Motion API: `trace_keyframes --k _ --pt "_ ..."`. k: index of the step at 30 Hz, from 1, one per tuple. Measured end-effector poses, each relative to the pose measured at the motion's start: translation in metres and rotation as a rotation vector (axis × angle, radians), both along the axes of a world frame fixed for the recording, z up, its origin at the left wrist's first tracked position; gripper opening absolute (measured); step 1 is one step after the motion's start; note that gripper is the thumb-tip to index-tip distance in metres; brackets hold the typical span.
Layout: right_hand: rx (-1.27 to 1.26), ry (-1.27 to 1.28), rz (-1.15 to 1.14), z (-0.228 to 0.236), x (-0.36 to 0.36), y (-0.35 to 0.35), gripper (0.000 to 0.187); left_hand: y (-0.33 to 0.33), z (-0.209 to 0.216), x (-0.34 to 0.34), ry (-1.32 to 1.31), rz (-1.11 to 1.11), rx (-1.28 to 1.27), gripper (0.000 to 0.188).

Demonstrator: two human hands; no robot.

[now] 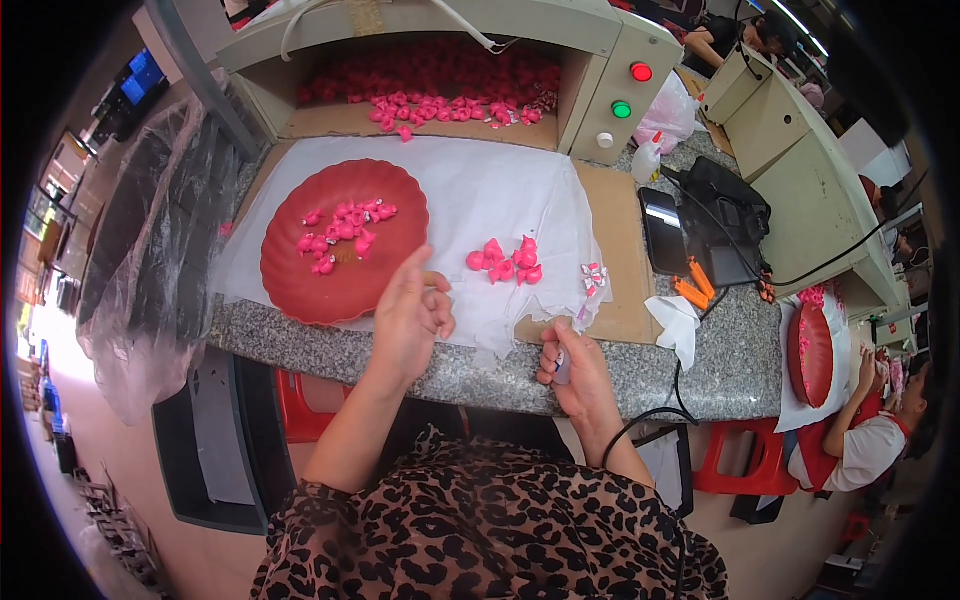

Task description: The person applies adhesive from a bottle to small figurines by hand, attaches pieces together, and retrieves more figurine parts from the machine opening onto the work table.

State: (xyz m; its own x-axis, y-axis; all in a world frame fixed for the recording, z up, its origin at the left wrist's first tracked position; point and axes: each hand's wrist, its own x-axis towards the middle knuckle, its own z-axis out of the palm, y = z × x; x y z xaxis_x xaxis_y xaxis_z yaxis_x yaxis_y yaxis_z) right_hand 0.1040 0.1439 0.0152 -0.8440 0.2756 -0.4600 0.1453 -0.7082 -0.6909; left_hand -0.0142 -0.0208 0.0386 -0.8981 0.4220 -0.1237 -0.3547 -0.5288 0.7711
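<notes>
My left hand [412,315] is at the right rim of a red scalloped plate [290,270], index finger stretched out and the other fingers loosely curled; I see nothing in it. A cluster of small glossy pink moulded pieces [348,228] lies on the plate. My right hand [578,368] is closed around a small translucent squeeze bottle [563,368] at the table's front edge, and the fingers hide most of it. Ahead of the hands, a small group of pink pieces [508,262] rests on white paper [455,195]. Beside it lies a silvery-pink speckled piece [594,278].
Behind the paper, a beige box machine [600,90] holds many pink pieces [440,108]. To the right are a white bottle [647,160], a phone [662,230], a black bag [715,205], orange-handled cutters [694,285] and a cable. Another person [860,445] sits at far right.
</notes>
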Motion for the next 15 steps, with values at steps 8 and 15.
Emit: trace_keyframes --k 8,15 --pt "-0.042 0.100 0.032 -0.002 0.003 -0.003 0.033 0.040 -0.040 -0.033 1.165 0.295 -1.097 0.035" --pt "0.088 0.234 0.122 0.000 0.009 0.008 0.020 0.035 -0.019 -0.021 1.061 0.090 -1.338 0.023"
